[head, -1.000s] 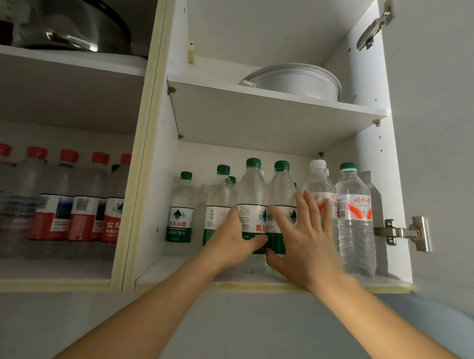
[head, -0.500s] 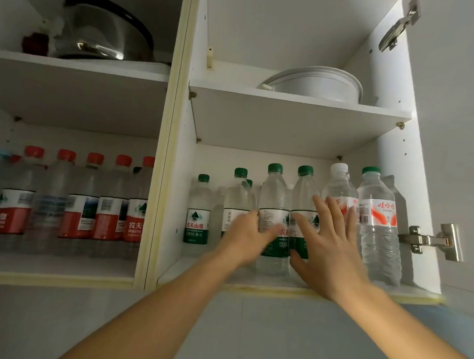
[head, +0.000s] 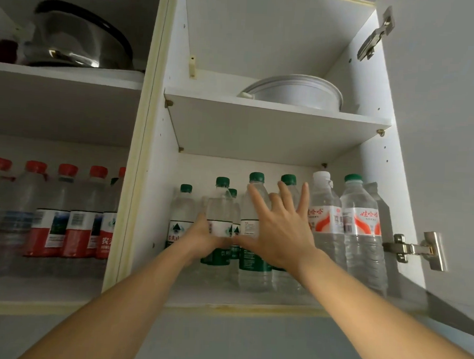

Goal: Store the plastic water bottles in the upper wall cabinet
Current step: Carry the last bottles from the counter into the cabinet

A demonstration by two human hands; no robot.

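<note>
Hands reach up together into the right compartment of the upper wall cabinet (head: pixel 145 174), onto its lower shelf. The left hand (head: pixel 200 236) has its fingers behind a green-capped water bottle (head: pixel 219 219), which it holds at the label; how far those fingers curl is hidden by the bottle itself. That bottle is slightly blurred and stands just in front of the other green-capped ones. Just beside it, the right hand (head: pixel 278 231) is spread wide with straight fingers, palm facing the bottles, its thumb pointing toward the left hand and nearly meeting it. Whether the palm actually touches the bottles behind it cannot be told.

Behind the right hand's fingers stand two more green-capped bottles (head: pixel 255 207). To the far side of the right hand stand a white-capped bottle with an orange-red label (head: pixel 324 219) and a second orange-red labelled bottle with a green cap (head: pixel 362 227). Past the left hand, near the cabinet's divider, is a shorter green-labelled bottle (head: pixel 180 217).

Above both hands, the upper shelf carries a white round pan (head: pixel 298 93). Beyond the divider, a row of red-capped bottles (head: pixel 63 217) fills the neighbouring compartment, with a steel pot (head: pixel 78 42) on the shelf above.
</note>
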